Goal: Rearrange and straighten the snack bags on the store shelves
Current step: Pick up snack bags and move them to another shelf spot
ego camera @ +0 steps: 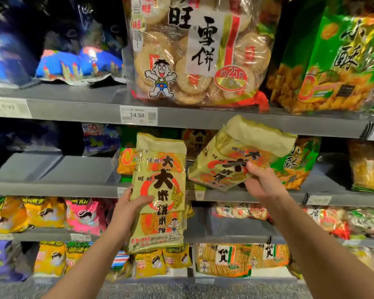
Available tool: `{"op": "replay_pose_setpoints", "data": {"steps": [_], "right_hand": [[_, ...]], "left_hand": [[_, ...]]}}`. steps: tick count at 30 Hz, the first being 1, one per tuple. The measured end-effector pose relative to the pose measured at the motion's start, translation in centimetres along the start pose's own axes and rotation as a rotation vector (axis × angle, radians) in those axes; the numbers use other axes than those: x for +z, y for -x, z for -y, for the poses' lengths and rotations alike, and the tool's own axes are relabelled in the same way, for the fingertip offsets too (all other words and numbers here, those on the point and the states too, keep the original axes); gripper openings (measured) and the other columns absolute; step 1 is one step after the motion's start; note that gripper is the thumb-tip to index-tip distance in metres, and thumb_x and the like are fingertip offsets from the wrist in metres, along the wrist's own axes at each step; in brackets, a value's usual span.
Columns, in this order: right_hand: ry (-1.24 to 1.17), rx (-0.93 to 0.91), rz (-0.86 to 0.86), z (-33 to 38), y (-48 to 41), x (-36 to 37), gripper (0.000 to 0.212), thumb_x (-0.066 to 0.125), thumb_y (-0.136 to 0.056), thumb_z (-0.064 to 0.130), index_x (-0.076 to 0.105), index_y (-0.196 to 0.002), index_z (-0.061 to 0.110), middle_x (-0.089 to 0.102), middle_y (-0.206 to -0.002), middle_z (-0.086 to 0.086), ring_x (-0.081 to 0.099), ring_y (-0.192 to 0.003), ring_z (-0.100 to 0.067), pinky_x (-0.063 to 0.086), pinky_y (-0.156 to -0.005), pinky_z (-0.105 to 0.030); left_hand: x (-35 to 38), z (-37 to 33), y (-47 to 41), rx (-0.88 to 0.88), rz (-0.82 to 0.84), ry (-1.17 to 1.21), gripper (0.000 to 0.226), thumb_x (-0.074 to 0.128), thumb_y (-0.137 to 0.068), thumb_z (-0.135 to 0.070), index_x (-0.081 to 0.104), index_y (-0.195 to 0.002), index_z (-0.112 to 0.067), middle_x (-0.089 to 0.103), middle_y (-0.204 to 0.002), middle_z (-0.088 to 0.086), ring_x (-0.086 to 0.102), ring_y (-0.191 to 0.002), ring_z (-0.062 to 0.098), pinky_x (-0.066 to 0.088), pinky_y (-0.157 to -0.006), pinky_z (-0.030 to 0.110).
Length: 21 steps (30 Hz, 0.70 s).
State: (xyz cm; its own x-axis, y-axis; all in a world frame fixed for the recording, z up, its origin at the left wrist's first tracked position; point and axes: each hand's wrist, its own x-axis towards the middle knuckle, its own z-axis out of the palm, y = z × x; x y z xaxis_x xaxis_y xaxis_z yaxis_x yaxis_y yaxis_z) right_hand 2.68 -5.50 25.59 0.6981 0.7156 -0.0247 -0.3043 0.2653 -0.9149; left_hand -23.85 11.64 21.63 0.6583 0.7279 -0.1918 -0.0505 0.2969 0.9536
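Note:
My left hand grips an upright pale-green rice cracker bag with a red circle and black characters, held in front of the second shelf. My right hand pinches the lower corner of a matching rice cracker bag, tilted with its top leaning right and reaching up over the shelf edge. Both bags hang in the air, slightly apart from each other. More bags of the same kind stand behind them on the second shelf.
A large clear rice cracker bag and a green snack bag stand on the top shelf. The second shelf's left part shows bare grey dividers. Yellow and pink bags fill lower shelves.

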Motion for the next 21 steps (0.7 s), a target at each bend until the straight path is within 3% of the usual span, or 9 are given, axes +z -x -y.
{"op": "replay_pose_setpoints", "data": {"steps": [2, 4, 7, 9, 10, 13, 15, 18, 21], "right_hand": [[-0.04, -0.032, 0.086, 0.0, -0.8, 0.0, 0.104, 0.09, -0.049, 0.027, 0.04, -0.137, 0.003, 0.058, -0.125, -0.015, 0.058, -0.115, -0.027, 0.045, -0.1, -0.045], [-0.061, -0.005, 0.13, -0.2, -1.5, 0.8, 0.111, 0.092, -0.041, 0.022, 0.039, -0.136, -0.001, 0.052, -0.129, -0.024, 0.051, -0.12, -0.036, 0.04, -0.102, -0.053], [-0.008, 0.058, 0.168, -1.1, -1.9, 1.8, 0.082, 0.085, -0.053, 0.012, 0.05, -0.125, -0.004, 0.059, -0.119, -0.023, 0.054, -0.115, -0.037, 0.045, -0.099, -0.045], [0.006, 0.056, 0.109, -1.3, -2.0, 1.8, 0.047, 0.069, -0.069, -0.001, 0.056, -0.113, 0.008, 0.064, -0.107, -0.014, 0.058, -0.106, -0.031, 0.048, -0.092, -0.038], [0.003, 0.06, 0.098, -1.2, -2.2, 1.9, 0.039, 0.059, -0.077, -0.006, 0.055, -0.111, 0.012, 0.063, -0.107, -0.013, 0.059, -0.104, -0.028, 0.048, -0.093, -0.038], [0.054, 0.026, 0.124, -0.7, -2.7, 2.2, 0.035, 0.049, -0.085, -0.011, 0.054, -0.108, 0.014, 0.061, -0.108, -0.013, 0.058, -0.102, -0.027, 0.042, -0.098, -0.043], [0.074, 0.005, 0.125, -0.3, -2.9, 2.4, 0.034, 0.049, -0.084, -0.013, 0.055, -0.104, 0.014, 0.062, -0.104, -0.011, 0.06, -0.097, -0.025, 0.045, -0.096, -0.043], [0.06, -0.02, 0.079, 0.2, -2.8, 2.7, 0.034, 0.049, -0.084, -0.014, 0.057, -0.097, 0.016, 0.066, -0.094, -0.005, 0.064, -0.087, -0.018, 0.05, -0.088, -0.037], [0.153, -0.053, 0.044, -0.1, -2.8, 2.6, 0.031, 0.055, -0.082, -0.012, 0.056, -0.098, 0.015, 0.065, -0.095, -0.005, 0.062, -0.093, -0.021, 0.049, -0.09, -0.038]], "left_hand": [[0.1, 0.2, -0.3, -0.006, -0.013, 0.023, 0.059, 0.072, -0.06, -0.015, 0.055, -0.117, -0.015, 0.07, -0.085, 0.005, 0.066, -0.066, 0.019, 0.049, -0.061, 0.034], [0.3, 0.5, -0.5, -0.005, -0.037, 0.044, 0.063, 0.074, -0.058, -0.017, 0.056, -0.118, -0.017, 0.071, -0.097, 0.009, 0.066, -0.078, 0.025, 0.051, -0.071, 0.039], [0.7, 0.8, -0.7, -0.011, -0.067, 0.047, 0.063, 0.076, -0.056, -0.018, 0.058, -0.116, -0.019, 0.069, -0.105, 0.01, 0.065, -0.089, 0.029, 0.049, -0.086, 0.045], [1.1, 0.9, -0.6, 0.015, -0.075, 0.03, 0.056, 0.072, -0.056, -0.016, 0.06, -0.111, -0.018, 0.071, -0.101, 0.007, 0.067, -0.089, 0.024, 0.049, -0.08, 0.037], [1.1, 1.0, -0.5, 0.017, -0.079, 0.02, 0.056, 0.071, -0.056, -0.016, 0.06, -0.111, -0.018, 0.071, -0.1, 0.007, 0.067, -0.09, 0.023, 0.049, -0.077, 0.034], [1.1, 1.5, -0.2, 0.018, -0.074, -0.005, 0.073, 0.077, -0.052, -0.023, 0.055, -0.121, -0.016, 0.07, -0.106, 0.007, 0.066, -0.097, 0.025, 0.05, -0.085, 0.039], [1.1, 1.7, 0.1, 0.023, -0.091, -0.013, 0.083, 0.079, -0.049, -0.027, 0.05, -0.126, -0.017, 0.068, -0.11, 0.005, 0.064, -0.099, 0.022, 0.048, -0.083, 0.034], [1.4, 1.9, 0.4, 0.03, -0.089, -0.015, 0.068, 0.073, -0.054, -0.019, 0.053, -0.12, -0.017, 0.07, -0.102, 0.006, 0.069, -0.084, 0.017, 0.049, -0.066, 0.026], [1.5, 2.3, 0.3, 0.026, -0.093, -0.014, 0.064, 0.076, -0.059, -0.014, 0.054, -0.12, -0.016, 0.071, -0.1, 0.007, 0.07, -0.083, 0.017, 0.053, -0.066, 0.028]]}}
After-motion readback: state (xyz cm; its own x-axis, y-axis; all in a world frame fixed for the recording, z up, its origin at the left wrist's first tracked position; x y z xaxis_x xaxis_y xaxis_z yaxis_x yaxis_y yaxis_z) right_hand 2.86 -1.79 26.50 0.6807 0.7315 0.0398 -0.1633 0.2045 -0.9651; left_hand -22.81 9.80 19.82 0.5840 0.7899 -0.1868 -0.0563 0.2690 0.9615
